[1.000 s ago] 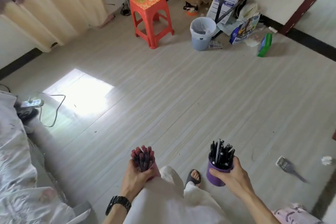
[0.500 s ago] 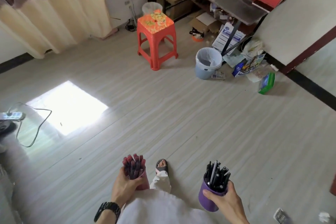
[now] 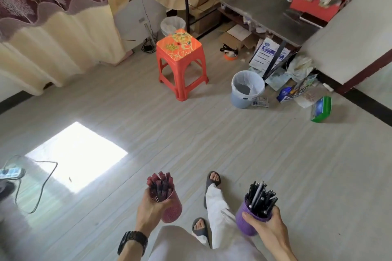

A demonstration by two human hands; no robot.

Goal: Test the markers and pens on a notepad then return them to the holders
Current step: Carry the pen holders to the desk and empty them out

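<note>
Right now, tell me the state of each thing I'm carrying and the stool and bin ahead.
Left hand, gripping pink holder.
Pink holder, mouth up, packed with red markers.
Right hand, gripping purple holder.
Purple holder, mouth up, packed with black pens.
Stool, standing upright.
Bin, upright, bag-lined.

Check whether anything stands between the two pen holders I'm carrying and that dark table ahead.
Yes. The orange stool and the lined bin stand on the floor between the pink holder, the purple holder and the table. Open floor shows between stool and bin.
</note>
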